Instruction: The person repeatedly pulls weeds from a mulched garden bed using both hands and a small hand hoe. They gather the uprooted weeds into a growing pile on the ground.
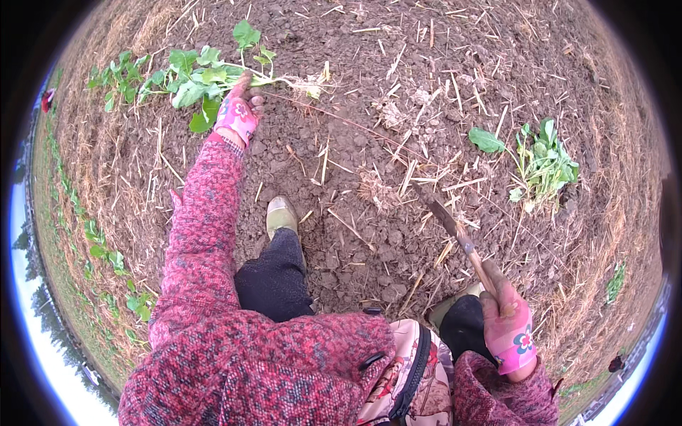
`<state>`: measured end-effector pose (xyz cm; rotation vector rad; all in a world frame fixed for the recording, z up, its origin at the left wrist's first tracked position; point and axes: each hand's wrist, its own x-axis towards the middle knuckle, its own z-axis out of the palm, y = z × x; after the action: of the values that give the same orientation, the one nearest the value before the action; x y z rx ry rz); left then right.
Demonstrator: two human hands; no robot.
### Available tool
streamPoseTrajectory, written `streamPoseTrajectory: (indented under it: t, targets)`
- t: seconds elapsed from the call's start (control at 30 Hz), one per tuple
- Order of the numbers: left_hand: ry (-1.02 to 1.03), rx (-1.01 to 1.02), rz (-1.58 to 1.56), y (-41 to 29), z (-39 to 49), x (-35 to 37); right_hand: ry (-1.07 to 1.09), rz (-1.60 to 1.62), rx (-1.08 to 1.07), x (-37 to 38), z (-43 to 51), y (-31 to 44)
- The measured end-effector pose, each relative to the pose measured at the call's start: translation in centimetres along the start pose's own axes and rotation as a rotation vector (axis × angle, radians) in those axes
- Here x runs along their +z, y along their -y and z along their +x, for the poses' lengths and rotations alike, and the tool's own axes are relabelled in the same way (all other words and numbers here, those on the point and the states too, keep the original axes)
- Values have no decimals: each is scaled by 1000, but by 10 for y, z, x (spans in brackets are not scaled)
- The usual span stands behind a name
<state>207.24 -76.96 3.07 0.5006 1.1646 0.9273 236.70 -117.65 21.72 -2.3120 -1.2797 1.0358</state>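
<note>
My left hand [242,106], in a pink flowered glove with soiled fingers, reaches out at the upper left. Its fingers are at the stems of a bunch of leafy green seedlings [194,80], whose pale roots point right. In my right hand [509,319], gloved alike, is the wooden handle of a narrow-bladed hand tool [453,229]; the dirty metal blade points up and left over the soil. A thin reddish string [346,120] runs slantwise across the ground between my hands. At the right lies another bunch of leafy seedlings [546,162].
Cloddy brown soil [341,234] with scattered straw lies around my boots [281,213]. More green seedlings [122,77] lie beyond the left bunch. A row of green plants [101,245] runs along the far left. A small green clump [616,282] is at the right.
</note>
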Motion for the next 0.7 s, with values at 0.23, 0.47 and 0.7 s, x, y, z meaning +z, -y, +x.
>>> streamPoseTrajectory:
  t: [0.23,0.47,0.7]
  targets:
    - [-30,-82,-22,18,22,-72,101,-694,-377,50,137,91]
    - [-15,-142,80,32,20,-80,375,-775,-159,160,259,117]
    - [61,-162,350,60,14,-40,441,-626,-79,187,256,75]
